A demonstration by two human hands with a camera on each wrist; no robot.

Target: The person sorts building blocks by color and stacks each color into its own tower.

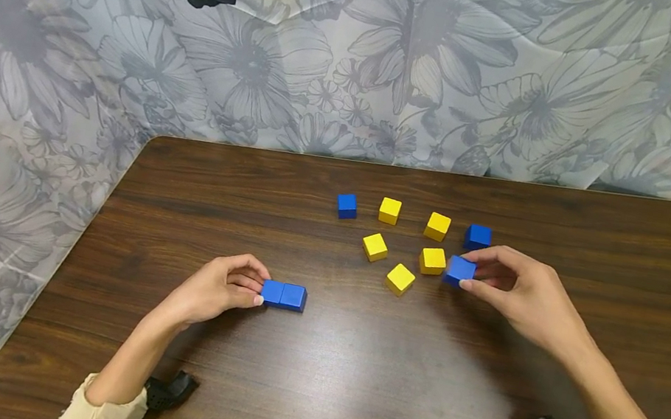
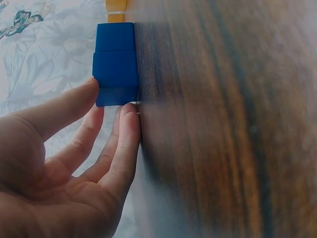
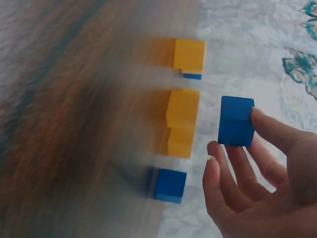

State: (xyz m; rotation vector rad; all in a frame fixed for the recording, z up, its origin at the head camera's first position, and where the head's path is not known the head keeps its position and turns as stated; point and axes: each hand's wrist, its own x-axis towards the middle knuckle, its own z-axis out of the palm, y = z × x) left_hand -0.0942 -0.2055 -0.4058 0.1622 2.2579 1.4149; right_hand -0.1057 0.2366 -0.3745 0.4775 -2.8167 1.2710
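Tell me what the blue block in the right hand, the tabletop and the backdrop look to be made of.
Blue block: perhaps painted wood or plastic; smooth, even colour and crisp edges fit both.
Tabletop: wood or wood-look laminate, with brown streaked grain and a soft sheen.
Backdrop: probably thin fabric with a floral print; creases and folds show.

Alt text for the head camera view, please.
A person's right hand pinches a blue cube while the left hand grips one of two adjoining blue cubes. Five yellow cubes and two other blue cubes rest on a wood-grain table.
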